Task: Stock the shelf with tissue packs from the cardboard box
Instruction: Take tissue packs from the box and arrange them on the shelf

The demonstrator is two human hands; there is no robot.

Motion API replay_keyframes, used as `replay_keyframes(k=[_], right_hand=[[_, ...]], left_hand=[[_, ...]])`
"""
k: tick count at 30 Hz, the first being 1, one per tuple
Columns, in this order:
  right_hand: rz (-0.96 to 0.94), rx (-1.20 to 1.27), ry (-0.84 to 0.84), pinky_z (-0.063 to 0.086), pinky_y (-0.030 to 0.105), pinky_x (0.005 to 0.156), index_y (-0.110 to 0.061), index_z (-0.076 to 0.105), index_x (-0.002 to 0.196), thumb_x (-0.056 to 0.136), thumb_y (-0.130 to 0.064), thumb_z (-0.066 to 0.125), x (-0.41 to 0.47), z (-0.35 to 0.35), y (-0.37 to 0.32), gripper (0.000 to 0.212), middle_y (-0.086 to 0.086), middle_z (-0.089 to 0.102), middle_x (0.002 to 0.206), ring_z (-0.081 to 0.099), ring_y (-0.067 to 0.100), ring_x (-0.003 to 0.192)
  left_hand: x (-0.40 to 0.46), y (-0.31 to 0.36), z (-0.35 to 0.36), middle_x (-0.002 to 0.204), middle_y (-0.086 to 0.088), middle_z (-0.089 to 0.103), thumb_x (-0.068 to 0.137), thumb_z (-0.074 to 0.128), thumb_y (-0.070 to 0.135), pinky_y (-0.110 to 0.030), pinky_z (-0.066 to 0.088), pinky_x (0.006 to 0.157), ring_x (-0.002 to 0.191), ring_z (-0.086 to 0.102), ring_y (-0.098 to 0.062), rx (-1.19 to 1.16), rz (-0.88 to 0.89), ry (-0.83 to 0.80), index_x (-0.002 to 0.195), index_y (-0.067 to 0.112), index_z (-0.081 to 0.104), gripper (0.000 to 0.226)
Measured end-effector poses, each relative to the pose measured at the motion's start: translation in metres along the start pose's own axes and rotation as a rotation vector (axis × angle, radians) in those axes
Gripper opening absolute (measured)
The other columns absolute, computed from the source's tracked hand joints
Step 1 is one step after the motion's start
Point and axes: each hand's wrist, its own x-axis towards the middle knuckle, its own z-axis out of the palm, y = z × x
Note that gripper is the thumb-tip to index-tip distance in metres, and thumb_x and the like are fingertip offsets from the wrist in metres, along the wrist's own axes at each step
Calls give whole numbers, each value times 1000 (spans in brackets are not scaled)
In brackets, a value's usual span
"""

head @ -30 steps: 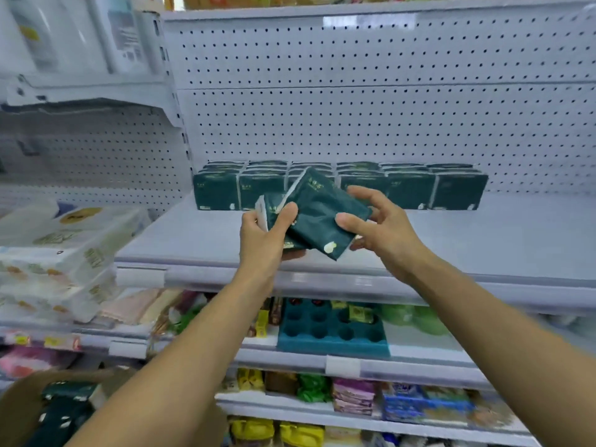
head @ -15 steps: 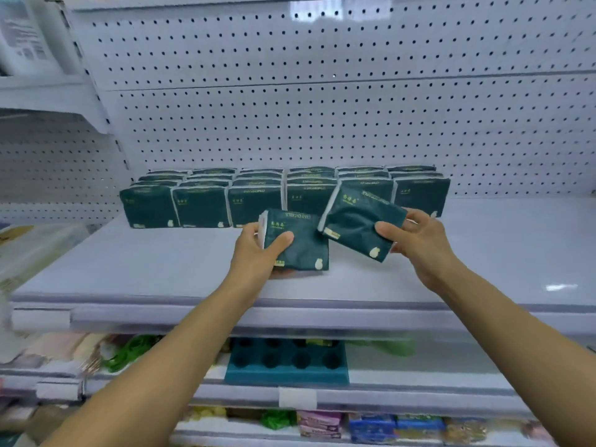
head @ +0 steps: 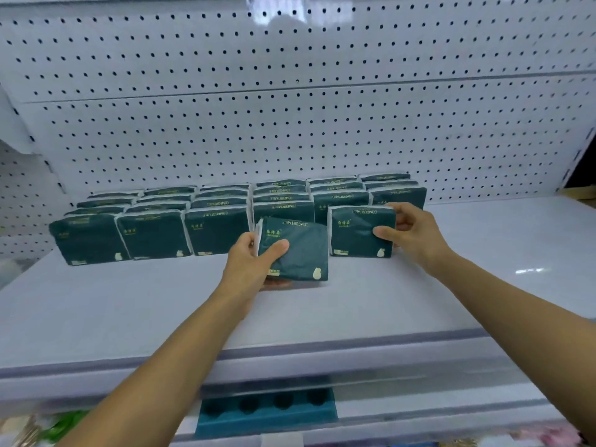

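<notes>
A block of dark green tissue packs (head: 151,235) is already stood upright on the white shelf (head: 129,304), against the pegboard (head: 290,124) at the back; six columns can be counted across, each several packs deep, though the exact depth cannot be told from this angle. The three left columns reach further forward than the three on the right, so the front line is stepped. Two more packs are in hand. One pack (head: 361,232) is held upright by the right hand (head: 414,232), with the thumb on its front face and the other fingers curled round its right edge; it is set just in front of the fifth column and appears to be at or very near the shelf surface, though contact cannot be confirmed. The second pack (head: 298,250) is gripped by the left hand (head: 250,262), thumb across the front and fingers behind, and is tilted, held in front of the fourth column and not yet stood in line. The cardboard box is not in view, so the stock left in it cannot be judged. The task is judged to be well under way but unfinished: the right columns are not yet brought level with the left ones, a broad strip of shelf in front of the block is bare, and the stretch to the right of the block is unfilled. A lower shelf with a teal tray (head: 264,414) is seen below.
</notes>
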Motion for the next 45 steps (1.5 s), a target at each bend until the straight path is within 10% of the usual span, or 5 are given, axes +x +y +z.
replay_keyframes(k=[15,20,26,36,45], right_hand=[[-46,-190,100,42,12,60,-12,52,113,83,-14,76,21,31,-9,38,-3,58,96,54,6,76],[-115,-213,300,48,25,68,-17,48,116,84,-31,74,2,32,-16,44,1,51,95,47,9,72],[8,128,-342,51,29,78,-17,66,113,87,-34,69,-40,37,-32,31,0,73,106,67,14,97],[19,37,-146,52,53,90,-17,66,110,82,-6,75,-39,-57,-6,32,8,75,99,67,37,101],[7,-46,62,48,12,55,-8,65,104,81,-5,77,-6,-90,7,27,8,69,92,59,14,73]], left_hand=[[1,5,4,109,-4,71,86,74,22,-52,60,77,94,73,-23,-67,-30,-18,116,15,58,35],[-6,8,3,110,-4,71,86,74,22,-51,60,78,95,72,-22,-77,-2,-13,117,14,57,36],[-25,7,23,110,-1,70,89,71,19,-41,62,70,94,72,-17,-25,133,-138,115,16,55,31],[25,26,50,139,5,48,88,66,45,-42,36,111,132,40,-17,855,594,-21,142,27,40,63],[60,14,94,160,-2,20,90,53,59,-51,-11,118,150,13,-24,1693,908,-37,155,22,9,87]])
